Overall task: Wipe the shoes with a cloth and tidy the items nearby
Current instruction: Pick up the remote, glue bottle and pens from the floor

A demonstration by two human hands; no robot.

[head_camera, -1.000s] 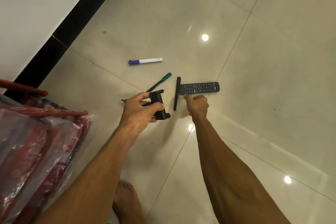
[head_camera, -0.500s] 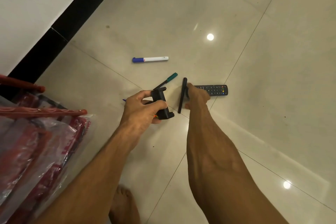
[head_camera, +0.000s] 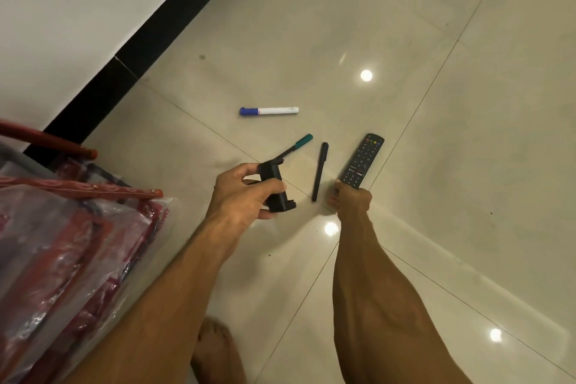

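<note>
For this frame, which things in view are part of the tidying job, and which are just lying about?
Job: black holder in the left hand; remote in the right hand; black pen, green-capped pen, blue-capped marker on the floor.
Just there: plastic-wrapped red bundle; black skirting. No shoes or cloth in view.

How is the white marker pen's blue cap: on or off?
On. The white marker pen with the blue cap lies flat on the glossy tiled floor, cap seated over one end, no tip showing.
</note>
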